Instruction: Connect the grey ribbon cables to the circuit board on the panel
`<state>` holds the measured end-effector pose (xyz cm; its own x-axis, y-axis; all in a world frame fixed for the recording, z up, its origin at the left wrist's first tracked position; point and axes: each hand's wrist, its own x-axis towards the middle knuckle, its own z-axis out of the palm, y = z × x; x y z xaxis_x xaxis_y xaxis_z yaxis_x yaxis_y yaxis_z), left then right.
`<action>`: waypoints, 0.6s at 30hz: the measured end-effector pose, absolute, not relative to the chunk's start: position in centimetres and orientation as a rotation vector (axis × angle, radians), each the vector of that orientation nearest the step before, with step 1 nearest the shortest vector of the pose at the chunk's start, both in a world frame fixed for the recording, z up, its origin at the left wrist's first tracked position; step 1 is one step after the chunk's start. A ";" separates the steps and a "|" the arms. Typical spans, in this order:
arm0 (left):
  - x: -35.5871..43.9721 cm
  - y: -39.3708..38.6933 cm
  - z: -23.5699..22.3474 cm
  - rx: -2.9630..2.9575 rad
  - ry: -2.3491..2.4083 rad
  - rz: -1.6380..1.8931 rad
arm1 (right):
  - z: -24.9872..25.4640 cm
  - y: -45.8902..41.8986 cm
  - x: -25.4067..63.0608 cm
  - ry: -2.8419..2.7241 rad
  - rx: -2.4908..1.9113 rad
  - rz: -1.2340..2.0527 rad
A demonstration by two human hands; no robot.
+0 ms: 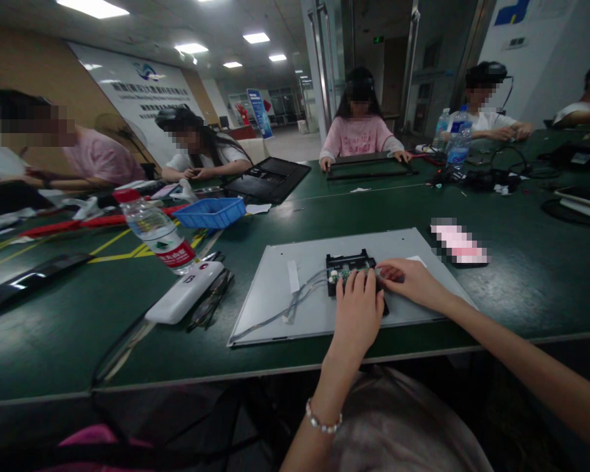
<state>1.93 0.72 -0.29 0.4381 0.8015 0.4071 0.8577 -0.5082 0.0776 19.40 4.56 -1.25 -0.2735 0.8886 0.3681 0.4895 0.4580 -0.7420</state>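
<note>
A small black plastic housing (351, 259) with a green circuit board (343, 275) lies on a flat silver-grey panel (305, 262). My left hand (358, 308) is over the housing's near side, its fingers close together and bent onto the board, the thumb along the right side. At the housing's right edge, my right hand (406, 278) has its thumb and fingers pinched together; what is between them is too small to tell. Thin grey wires (305, 292) run left from the board across the panel. A white strip (293, 276) is on the panel beside them.
Left of the panel are a white power bank (184, 293), glasses (210, 301), a tilted water bottle (157, 233) and a blue tray (211, 213). A phone (459, 242) lies to the right. Across the green table (177, 357), a person (358, 134) handles a black frame (371, 169); others sit nearby.
</note>
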 end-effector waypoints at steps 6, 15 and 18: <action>2.0 0.7 -0.2 -2.538 -1.481 -0.591 | -1.9 5.1 19.3 -1.839 -1.109 0.776; 1.9 0.5 0.0 -2.521 -1.477 -0.613 | -1.0 4.2 19.4 -1.749 -1.170 0.676; 1.8 0.5 0.1 -2.519 -1.472 -0.611 | -0.7 3.8 19.8 -1.932 -1.191 0.457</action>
<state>1.79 0.46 0.06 0.4321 0.7964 0.4231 0.8619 -0.5027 0.0661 19.84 3.78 -0.72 -0.2334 0.8652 0.4437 0.5746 0.4909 -0.6549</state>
